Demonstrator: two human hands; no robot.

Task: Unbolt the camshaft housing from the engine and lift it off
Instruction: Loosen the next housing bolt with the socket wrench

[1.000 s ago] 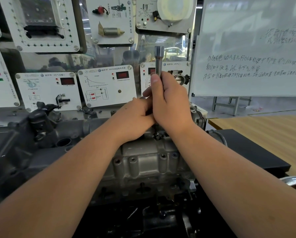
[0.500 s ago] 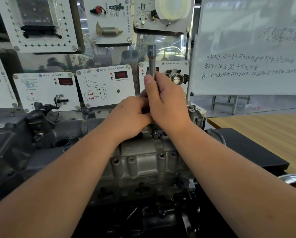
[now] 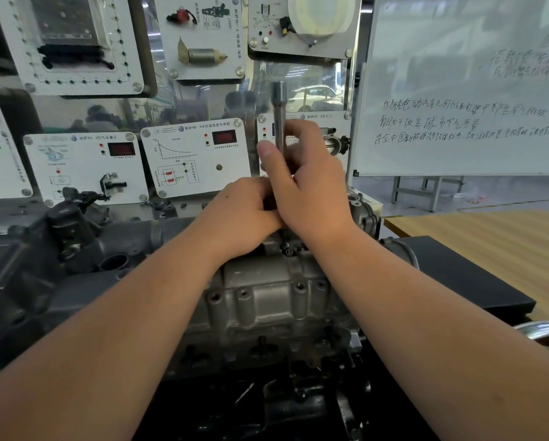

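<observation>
Both hands meet at the centre of the frame, over the far top edge of the grey metal camshaft housing. The right hand is curled round a slim steel socket tool that stands nearly upright; its thumb lies along the near side of the shaft, the fingers wrap behind, and the tool's thicker round end sticks up above the hand. The lower end of the tool is hidden between the two hands, so where it meets the housing cannot be seen. The left hand sits just left of and below the right, touching it, with its fingers bent inward at the base of the tool; whether it actually grips the shaft cannot be told.

The housing sits on the engine, in the middle of the frame below the hands, with a row of bolt holes along its near face. Darker engine parts spread to the left, among them a round open port at centre left.

Behind the engine, white training panels with red displays and diagrams fill the upper left and centre. A whiteboard with handwritten lines takes up the upper right. A wooden table lies at right, and a black mat lies beside the engine.
</observation>
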